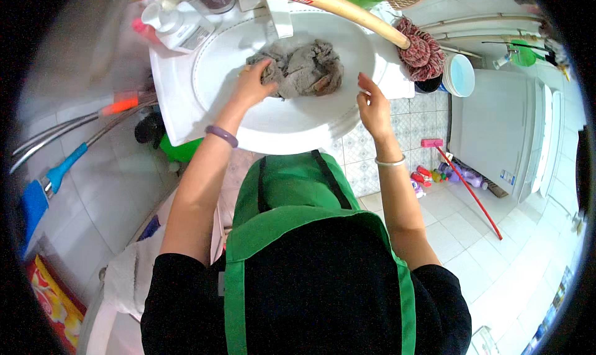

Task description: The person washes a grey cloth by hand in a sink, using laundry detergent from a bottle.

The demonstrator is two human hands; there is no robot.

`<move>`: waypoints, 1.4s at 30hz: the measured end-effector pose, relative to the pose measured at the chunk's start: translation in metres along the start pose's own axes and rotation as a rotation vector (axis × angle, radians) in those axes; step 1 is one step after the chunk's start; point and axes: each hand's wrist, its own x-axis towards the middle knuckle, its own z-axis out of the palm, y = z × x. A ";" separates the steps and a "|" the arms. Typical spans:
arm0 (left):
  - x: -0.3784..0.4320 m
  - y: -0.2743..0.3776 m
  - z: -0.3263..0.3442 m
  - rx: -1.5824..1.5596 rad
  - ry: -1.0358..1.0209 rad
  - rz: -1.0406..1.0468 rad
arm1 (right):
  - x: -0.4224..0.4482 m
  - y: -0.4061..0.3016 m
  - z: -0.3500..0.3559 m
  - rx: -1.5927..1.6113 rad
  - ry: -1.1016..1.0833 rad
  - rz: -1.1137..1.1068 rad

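A crumpled wet-looking grey cloth lies in the white oval washbasin, below the white tap. My left hand, with a purple bangle at the wrist, is at the cloth's left end. A bunched part of the cloth sits between its thumb and fingers. Over the right side of the bowl is my right hand, its fingers apart and slightly bent, holding nothing. It is a little away from the cloth, and a silver bangle circles that wrist.
A wooden mop handle arches above the basin to a red-and-white yarn mop head. A pump bottle stands at the back left rim. To the right are a bucket, a white appliance and a red-handled floor tool.
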 end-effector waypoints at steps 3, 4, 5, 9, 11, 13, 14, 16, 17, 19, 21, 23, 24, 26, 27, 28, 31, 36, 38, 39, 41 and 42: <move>0.010 -0.022 0.039 0.599 0.053 0.434 | -0.013 -0.003 0.011 -0.123 -0.129 0.113; 0.009 -0.006 0.046 0.600 0.039 0.453 | -0.018 -0.004 0.017 -0.071 -0.085 0.082; 0.010 0.010 0.052 0.744 0.009 0.358 | -0.021 -0.005 0.021 -0.069 -0.094 0.077; 0.041 0.005 0.033 0.364 0.068 0.130 | -0.020 -0.024 0.034 0.001 -0.139 0.037; 0.045 0.001 0.010 -0.327 0.114 0.019 | -0.022 -0.017 0.032 0.056 -0.109 0.061; 0.029 0.031 -0.003 -0.604 0.217 0.003 | -0.023 0.013 0.027 0.182 -0.104 0.103; 0.032 0.035 -0.003 -0.610 0.289 0.105 | -0.024 0.030 0.025 0.299 -0.105 0.137; 0.023 0.038 -0.018 -0.731 0.381 0.162 | -0.024 0.016 0.020 0.325 -0.132 0.159; 0.019 0.043 -0.021 -0.723 0.371 0.166 | -0.026 0.020 0.016 0.344 -0.113 0.142; 0.006 0.052 -0.027 -0.519 0.275 0.287 | -0.029 0.026 0.011 0.389 -0.097 0.124; -0.004 0.053 -0.010 -0.152 0.262 0.273 | -0.034 0.030 0.004 0.465 -0.099 0.131; -0.008 0.049 0.017 0.311 0.162 0.291 | -0.041 0.038 -0.008 0.514 -0.117 0.129; -0.007 0.044 0.033 0.421 0.081 0.331 | -0.045 0.043 -0.017 0.525 -0.119 0.126; -0.004 0.024 0.062 0.431 0.014 0.300 | -0.053 0.053 -0.038 0.560 -0.091 0.159; 0.007 -0.003 0.065 0.550 -0.052 0.370 | -0.057 0.060 -0.047 0.508 -0.071 0.153; 0.008 -0.012 0.071 0.557 -0.047 0.360 | -0.062 0.065 -0.059 0.511 -0.057 0.224; 0.011 -0.001 0.090 0.802 -0.176 0.182 | -0.084 0.127 -0.093 0.474 -0.009 0.298; 0.060 -0.023 0.089 1.042 0.018 0.196 | -0.125 0.201 -0.142 0.418 0.126 0.450; 0.061 -0.013 0.097 0.753 -0.063 0.113 | -0.147 0.234 -0.153 0.530 0.248 0.605; 0.062 -0.018 0.084 0.777 -0.062 0.195 | -0.155 0.245 -0.154 0.476 0.279 0.623; 0.058 -0.007 0.085 0.764 -0.056 0.106 | -0.195 0.291 -0.144 0.514 0.332 0.772; 0.048 0.005 0.081 0.678 0.032 0.036 | -0.215 0.309 -0.138 0.499 0.349 0.838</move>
